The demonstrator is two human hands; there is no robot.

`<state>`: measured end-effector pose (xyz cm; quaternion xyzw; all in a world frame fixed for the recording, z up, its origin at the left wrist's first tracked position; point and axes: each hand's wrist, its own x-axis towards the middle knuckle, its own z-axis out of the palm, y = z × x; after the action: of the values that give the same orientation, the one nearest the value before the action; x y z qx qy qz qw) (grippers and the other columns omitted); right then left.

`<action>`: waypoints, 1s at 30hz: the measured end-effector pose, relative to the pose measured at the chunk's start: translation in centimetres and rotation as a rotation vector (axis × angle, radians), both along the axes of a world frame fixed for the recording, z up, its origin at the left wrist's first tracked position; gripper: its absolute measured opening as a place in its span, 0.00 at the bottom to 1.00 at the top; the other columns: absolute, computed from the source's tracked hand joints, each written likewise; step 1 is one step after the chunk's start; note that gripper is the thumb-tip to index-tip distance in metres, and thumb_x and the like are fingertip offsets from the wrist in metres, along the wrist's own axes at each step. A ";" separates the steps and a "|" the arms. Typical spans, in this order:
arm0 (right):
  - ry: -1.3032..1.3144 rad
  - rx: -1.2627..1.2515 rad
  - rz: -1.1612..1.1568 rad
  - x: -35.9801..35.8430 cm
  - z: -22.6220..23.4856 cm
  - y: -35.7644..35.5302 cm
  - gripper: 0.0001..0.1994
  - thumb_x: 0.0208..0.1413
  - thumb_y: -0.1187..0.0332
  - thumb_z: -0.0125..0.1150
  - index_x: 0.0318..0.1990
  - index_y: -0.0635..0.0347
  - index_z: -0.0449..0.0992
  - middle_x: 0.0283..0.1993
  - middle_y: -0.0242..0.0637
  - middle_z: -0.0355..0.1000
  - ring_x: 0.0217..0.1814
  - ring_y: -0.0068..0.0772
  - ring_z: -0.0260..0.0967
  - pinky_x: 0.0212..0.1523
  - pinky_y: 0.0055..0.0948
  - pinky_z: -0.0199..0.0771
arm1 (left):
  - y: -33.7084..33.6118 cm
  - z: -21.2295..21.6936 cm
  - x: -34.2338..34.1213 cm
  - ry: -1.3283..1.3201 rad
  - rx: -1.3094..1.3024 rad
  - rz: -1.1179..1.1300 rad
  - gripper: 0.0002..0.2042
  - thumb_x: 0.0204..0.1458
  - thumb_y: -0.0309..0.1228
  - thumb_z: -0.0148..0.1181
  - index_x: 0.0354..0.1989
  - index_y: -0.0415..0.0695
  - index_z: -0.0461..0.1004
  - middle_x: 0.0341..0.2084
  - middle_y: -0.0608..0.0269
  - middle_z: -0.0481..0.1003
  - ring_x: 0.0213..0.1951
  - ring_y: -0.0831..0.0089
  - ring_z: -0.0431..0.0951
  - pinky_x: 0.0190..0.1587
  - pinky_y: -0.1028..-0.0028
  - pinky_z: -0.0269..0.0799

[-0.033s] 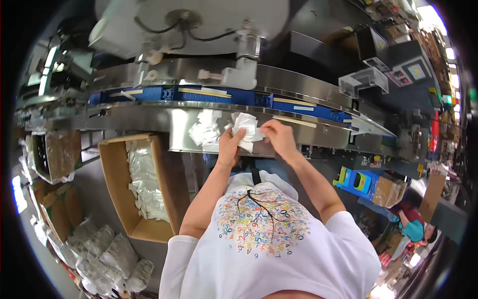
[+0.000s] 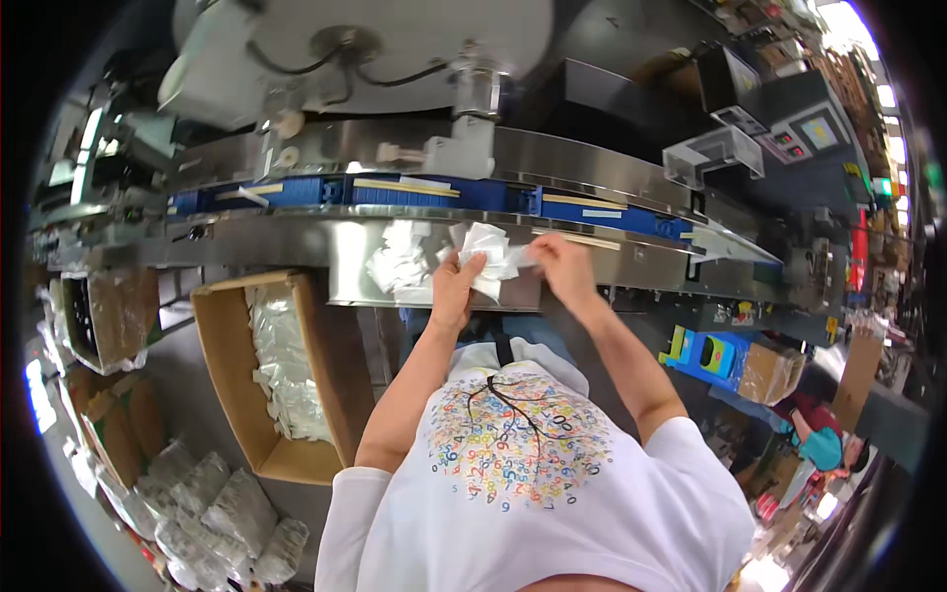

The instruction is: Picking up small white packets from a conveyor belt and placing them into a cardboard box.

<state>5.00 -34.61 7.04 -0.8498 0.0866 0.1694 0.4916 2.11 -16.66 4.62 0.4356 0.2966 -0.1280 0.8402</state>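
My left hand is closed around a loose fan of small white flat packets, its thumb lying over them. To the right of the fan, my right hand pinches the end of one white packet, which is blurred by motion. Left of both hands, a heap of similar white packets lies on the metal ledge. Just beyond runs a conveyor with blue compartments. Pale thin sticks and white slips lie in some of these compartments.
An open cardboard box with many white packets stands at my left. Clear plastic bags are piled behind it. Machine parts overhang the conveyor. A blue stool stands at the right, with another person further off.
My right hand has shifted slightly right, drawing the pinched packet outward from the fan. My left hand stays nearly in place. The whole view has shifted slightly.
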 end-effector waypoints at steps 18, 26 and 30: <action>-0.110 0.099 -0.307 3.7 -4.7 -17.7 0.04 0.48 0.73 0.57 0.30 0.64 0.74 0.22 0.31 0.70 0.24 0.21 0.67 0.25 0.21 0.67 | -11.1 -0.9 4.1 -0.039 -0.021 -0.052 0.13 0.50 0.28 0.57 0.44 0.37 0.68 0.33 0.64 0.73 0.33 0.80 0.74 0.35 0.80 0.69; 0.052 0.093 0.016 3.9 -0.8 -10.2 0.11 0.42 0.68 0.66 0.32 0.64 0.74 0.33 0.37 0.73 0.36 0.23 0.69 0.37 0.24 0.69 | -12.3 -0.6 3.9 -0.043 -0.095 0.035 0.13 0.50 0.28 0.57 0.43 0.37 0.67 0.33 0.62 0.73 0.33 0.78 0.74 0.35 0.79 0.70; -0.123 -0.074 -0.033 5.9 -2.0 -10.7 0.06 0.48 0.72 0.58 0.30 0.66 0.74 0.25 0.38 0.73 0.27 0.24 0.69 0.30 0.22 0.68 | -9.9 -0.7 3.9 0.009 0.040 0.082 0.13 0.51 0.28 0.56 0.43 0.37 0.67 0.31 0.62 0.74 0.31 0.78 0.74 0.32 0.79 0.70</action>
<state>10.94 -45.29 5.07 -0.8747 0.0766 0.1055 0.4668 5.98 -26.53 3.90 0.4394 0.3206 -0.0895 0.8343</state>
